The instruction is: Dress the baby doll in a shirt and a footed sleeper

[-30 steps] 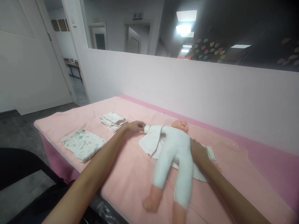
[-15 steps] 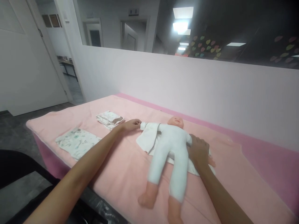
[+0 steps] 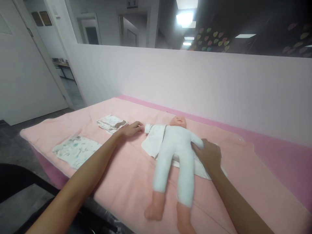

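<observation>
A baby doll [image 3: 179, 141] with a white cloth body lies on its back, head toward the wall and bare feet toward me. A white baby shirt [image 3: 154, 141] has its sleeve on the doll's arm at the left; the rest spreads under the body and shows again at the right. My left hand [image 3: 131, 129] pinches the doll's small hand at the cuff of that sleeve. Closed around the lower part of the doll's other arm is my right hand [image 3: 210, 155], which hides that arm's end.
Folded printed cloth [image 3: 111, 123] lies beyond my left forearm, with a second patterned garment [image 3: 76, 149] nearer the table's left edge. A pink blanket [image 3: 122, 177] covers the table, which stands against a white wall [image 3: 207, 84]. A dark chair [image 3: 21, 182] is at lower left.
My right hand has lifted the doll's arm a little outward to the right, so more of that arm shows. My left hand keeps its hold. The view has shifted slightly.
</observation>
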The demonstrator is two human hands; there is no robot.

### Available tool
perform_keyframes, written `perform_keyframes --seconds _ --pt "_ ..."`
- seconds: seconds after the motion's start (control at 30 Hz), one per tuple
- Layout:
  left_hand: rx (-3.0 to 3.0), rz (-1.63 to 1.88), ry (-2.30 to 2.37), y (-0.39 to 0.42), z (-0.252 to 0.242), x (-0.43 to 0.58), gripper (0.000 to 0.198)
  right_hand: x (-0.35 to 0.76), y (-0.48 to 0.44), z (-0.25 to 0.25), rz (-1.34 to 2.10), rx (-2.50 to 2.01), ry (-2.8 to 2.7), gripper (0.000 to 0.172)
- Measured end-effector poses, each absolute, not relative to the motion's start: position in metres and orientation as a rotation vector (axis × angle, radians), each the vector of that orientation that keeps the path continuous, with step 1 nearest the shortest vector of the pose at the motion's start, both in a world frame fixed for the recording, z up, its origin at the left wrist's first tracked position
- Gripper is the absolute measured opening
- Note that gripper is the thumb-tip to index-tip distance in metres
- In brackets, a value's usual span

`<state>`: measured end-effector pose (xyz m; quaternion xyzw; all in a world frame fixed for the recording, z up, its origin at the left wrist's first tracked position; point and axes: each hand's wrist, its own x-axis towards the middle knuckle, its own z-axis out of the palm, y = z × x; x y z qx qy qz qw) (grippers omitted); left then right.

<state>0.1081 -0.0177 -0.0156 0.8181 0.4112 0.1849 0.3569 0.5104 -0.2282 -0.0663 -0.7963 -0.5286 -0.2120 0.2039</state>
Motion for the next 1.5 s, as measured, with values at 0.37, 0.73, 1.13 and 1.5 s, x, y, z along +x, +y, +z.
perform_keyframes --seconds 0.37,0.73,1.13,1.5 --pt "2.157 0.453 1.137 -0.012 -0.018 0.101 0.055 0.514 -0.227 -0.068 -0.532 -2.22 -1.473 0.056" --pt "2.36 0.484 0.974 -0.033 -0.01 0.118 0.053 0.518 -0.224 -0.074 -0.449 -2.14 -1.476 0.058" --pt "2.43 0.458 1.128 -0.031 -0.006 0.113 0.056 0.519 -0.226 -0.071 -0.218 -2.124 -1.323 0.041" --pt "2.435 1.128 1.118 -0.055 0.016 0.156 0.039 0.551 -0.235 -0.063 0.125 -2.046 -1.37 0.065"
